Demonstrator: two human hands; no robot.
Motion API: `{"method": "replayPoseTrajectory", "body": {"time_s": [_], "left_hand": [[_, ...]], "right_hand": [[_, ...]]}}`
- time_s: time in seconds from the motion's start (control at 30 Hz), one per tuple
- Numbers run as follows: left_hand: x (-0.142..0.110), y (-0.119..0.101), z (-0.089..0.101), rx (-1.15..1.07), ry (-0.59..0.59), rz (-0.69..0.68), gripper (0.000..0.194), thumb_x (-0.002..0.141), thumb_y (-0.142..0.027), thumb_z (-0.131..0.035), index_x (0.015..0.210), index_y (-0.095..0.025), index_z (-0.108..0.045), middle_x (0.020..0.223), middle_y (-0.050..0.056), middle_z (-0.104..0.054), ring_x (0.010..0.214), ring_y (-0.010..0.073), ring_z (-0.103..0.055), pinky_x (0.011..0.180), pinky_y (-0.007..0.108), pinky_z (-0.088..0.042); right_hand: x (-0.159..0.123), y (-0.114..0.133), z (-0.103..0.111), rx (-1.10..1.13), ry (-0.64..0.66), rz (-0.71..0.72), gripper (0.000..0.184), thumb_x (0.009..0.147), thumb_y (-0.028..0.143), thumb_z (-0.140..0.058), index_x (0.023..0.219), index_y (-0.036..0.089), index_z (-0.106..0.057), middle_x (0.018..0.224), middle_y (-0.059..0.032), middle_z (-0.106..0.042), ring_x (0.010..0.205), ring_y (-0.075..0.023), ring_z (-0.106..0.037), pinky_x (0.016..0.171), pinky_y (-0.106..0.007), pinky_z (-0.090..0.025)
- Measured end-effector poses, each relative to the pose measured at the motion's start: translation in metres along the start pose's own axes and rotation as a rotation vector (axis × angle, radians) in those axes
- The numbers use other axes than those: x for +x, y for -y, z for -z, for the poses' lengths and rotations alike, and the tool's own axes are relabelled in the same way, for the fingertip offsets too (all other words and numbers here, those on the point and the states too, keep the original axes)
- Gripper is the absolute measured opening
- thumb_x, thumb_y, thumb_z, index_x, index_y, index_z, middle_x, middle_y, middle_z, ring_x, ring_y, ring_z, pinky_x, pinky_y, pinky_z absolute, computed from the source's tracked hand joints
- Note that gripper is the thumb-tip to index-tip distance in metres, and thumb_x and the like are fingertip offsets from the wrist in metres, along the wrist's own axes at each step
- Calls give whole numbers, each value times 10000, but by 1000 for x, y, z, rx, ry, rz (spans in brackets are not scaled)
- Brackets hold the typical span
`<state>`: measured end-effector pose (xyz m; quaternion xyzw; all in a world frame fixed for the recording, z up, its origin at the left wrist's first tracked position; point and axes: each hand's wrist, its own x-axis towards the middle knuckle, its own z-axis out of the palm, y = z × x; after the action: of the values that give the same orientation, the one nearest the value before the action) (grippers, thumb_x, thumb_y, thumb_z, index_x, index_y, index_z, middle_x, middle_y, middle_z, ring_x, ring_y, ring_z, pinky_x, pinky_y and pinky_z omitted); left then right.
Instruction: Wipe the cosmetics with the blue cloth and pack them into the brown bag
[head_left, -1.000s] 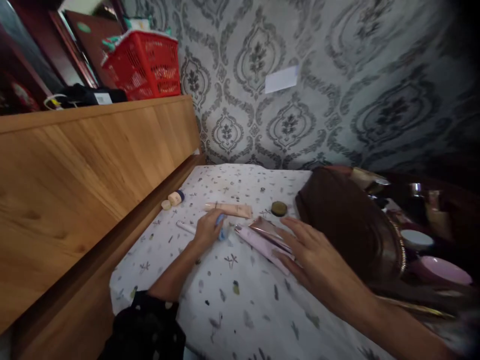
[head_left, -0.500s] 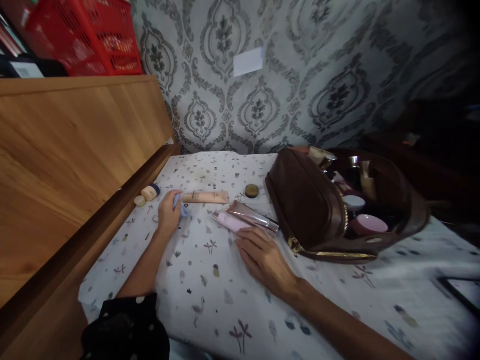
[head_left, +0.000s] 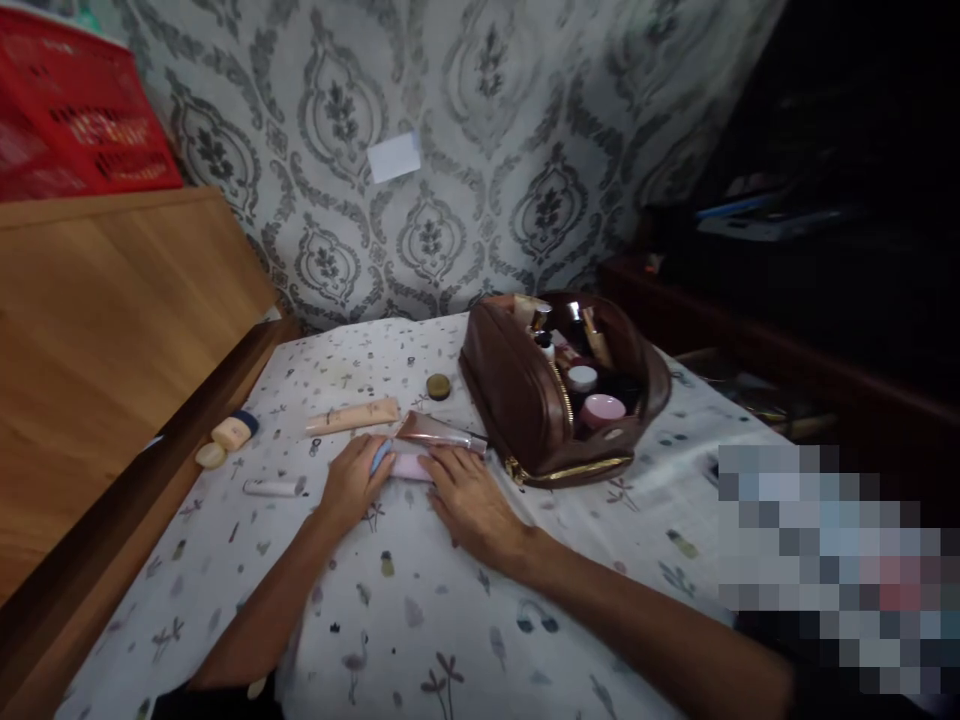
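While my left hand [head_left: 352,485] pinches a blue item [head_left: 381,456] at its left end, the pink tube [head_left: 409,467] runs sideways under my loosely spread right hand [head_left: 476,505], well short of the far edge of the cloth [head_left: 367,350].

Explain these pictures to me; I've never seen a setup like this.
There is no machine here: a person works with two bare hands, and every picture comes from one camera worn on the head, looking forward and down.

The left hand holds a small light-blue item. The right hand lies over a pale pink tube; whether it grips the tube, I cannot tell.

On the patterned white cloth lie a shiny rose-coloured tube, a peach tube, a slim white item and a small round dark-gold item. To the right stands an open brown bag with jars and other containers inside, among them a pink-topped jar.
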<state>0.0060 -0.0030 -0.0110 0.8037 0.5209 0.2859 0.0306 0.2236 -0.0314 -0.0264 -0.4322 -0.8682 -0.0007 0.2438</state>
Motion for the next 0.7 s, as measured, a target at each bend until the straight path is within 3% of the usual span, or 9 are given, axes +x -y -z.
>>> {"method": "replayPoseTrajectory", "body": {"time_s": [0.13, 0.3, 0.4, 0.57, 0.63, 0.7], "left_hand": [[-4, -14, 6, -148, -21, 55, 322, 991, -420, -415, 926, -201, -642, 830, 42, -697, 781, 203, -659, 748, 304, -500], [-3, -28, 15, -353, -67, 244, 423, 918, -555, -480, 849, -186, -675, 678, 5, -618, 628, 175, -574, 589, 260, -453], [-1, -28, 17, -492, -94, 394, 492, 792, -658, -610, 788, -173, -690, 633, 3, -586, 599, 172, -538, 551, 258, -437], [11, -32, 16, -778, -189, 744, 601, 521, -687, -815, 796, -166, -701, 602, -22, -562, 543, 136, -494, 479, 226, -396], [19, -39, 17, -852, -206, 780, 601, 488, -646, -855, 833, -178, -703, 595, -28, -569, 533, 131, -489, 475, 223, -401], [26, -49, 18, -889, -216, 725, 557, 524, -617, -855, 859, -200, -700, 601, -23, -584, 538, 140, -498, 480, 234, -416]], "right_hand": [[1, 2, 9, 73, 47, -34, 321, 896, 189, -664, 1209, 123, -627, 1167, -137, -655, 1150, -300, -576, 989, -444, -501], [2, 2, 18, 69, 103, -31, 223, 930, 305, -663, 1075, 135, -649, 1079, -111, -684, 1073, -270, -612, 950, -407, -510], [2, 2, 15, 58, 108, 0, 254, 927, 338, -670, 1083, 139, -641, 1020, -97, -702, 1021, -260, -635, 885, -380, -535], [-1, 3, 11, 106, -6, 1, 287, 931, 352, -652, 1119, 137, -620, 1041, -114, -700, 1015, -275, -639, 780, -380, -565], [-2, 1, 13, 173, -7, -27, 306, 936, 373, -640, 1124, 132, -621, 1059, -125, -701, 1032, -285, -640, 746, -372, -567], [-3, -3, 17, 275, -3, -44, 315, 928, 375, -643, 1116, 122, -629, 1079, -136, -704, 1045, -286, -644, 776, -366, -560]]}}
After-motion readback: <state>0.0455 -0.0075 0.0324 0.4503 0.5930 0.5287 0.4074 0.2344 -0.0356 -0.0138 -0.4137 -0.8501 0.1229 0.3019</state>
